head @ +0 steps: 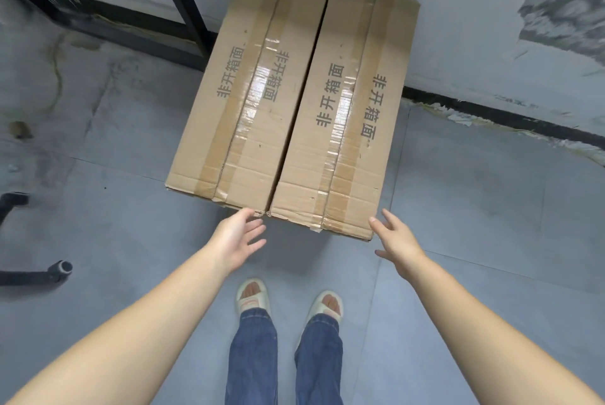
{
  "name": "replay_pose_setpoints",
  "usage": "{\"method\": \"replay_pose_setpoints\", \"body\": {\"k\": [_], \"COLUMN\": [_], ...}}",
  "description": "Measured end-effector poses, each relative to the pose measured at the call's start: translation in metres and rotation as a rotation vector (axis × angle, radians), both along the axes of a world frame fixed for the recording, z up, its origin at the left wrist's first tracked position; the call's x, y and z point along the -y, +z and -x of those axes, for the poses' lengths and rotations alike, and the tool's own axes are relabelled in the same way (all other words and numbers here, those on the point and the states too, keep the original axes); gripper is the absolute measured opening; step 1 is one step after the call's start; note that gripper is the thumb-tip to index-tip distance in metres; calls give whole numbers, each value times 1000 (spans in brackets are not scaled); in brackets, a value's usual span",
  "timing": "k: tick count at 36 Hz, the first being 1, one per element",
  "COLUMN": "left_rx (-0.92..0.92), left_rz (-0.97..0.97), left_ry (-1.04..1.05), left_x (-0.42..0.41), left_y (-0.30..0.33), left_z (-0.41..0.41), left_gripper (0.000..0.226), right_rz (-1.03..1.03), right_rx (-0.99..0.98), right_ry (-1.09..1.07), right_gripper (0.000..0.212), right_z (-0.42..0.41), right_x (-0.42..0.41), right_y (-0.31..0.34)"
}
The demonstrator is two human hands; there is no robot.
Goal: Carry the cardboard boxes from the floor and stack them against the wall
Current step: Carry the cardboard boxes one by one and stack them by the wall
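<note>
Two long brown cardboard boxes, the left box and the right box, lie side by side and touching, taped along their tops with grey printed characters, their far ends against the pale grey wall. Your left hand reaches the boxes' near edge with fingers spread wide, fingertips at the seam corner. Your right hand hovers just beside the right box's near corner, fingers loose and apart. The grey tiled floor surrounds the boxes; a black metal frame stands left of them.
</note>
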State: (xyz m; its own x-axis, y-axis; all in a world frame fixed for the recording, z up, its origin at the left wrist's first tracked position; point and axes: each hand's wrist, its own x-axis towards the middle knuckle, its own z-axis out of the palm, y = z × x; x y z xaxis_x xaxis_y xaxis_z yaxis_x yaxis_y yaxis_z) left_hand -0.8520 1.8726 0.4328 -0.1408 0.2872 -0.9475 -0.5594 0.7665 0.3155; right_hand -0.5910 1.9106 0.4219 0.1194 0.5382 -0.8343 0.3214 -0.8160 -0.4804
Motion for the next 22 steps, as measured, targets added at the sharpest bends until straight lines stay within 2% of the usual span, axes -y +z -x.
{"method": "replay_pose_setpoints", "body": {"k": [2, 7, 12, 16, 19, 22], "left_rx": [-58, -236, -317, -372, -399, -433], "left_rz": [-46, -220, -412, -591, -720, -815], "left_ry": [-166, -543, -835, -957, -984, -943], "left_x": [5, 23, 61, 104, 139, 170], "left_y": [29, 120, 213, 276, 309, 323], "left_z": [2, 2, -2, -8, -17, -29], "left_gripper": [23, 30, 15, 27, 31, 47], "right_rz": [-39, -202, -330, -421, -488, -532], "right_rx": [27, 64, 27, -42, -66, -80], "right_ry": [122, 379, 544, 576, 551, 457], "right_gripper": [57, 52, 47, 40, 42, 46], "right_z": [-6, -21, -37, -51, -62, -68], "right_x": [3, 21, 64, 111, 154, 199], "right_y": [25, 115, 215, 278, 309, 323]}}
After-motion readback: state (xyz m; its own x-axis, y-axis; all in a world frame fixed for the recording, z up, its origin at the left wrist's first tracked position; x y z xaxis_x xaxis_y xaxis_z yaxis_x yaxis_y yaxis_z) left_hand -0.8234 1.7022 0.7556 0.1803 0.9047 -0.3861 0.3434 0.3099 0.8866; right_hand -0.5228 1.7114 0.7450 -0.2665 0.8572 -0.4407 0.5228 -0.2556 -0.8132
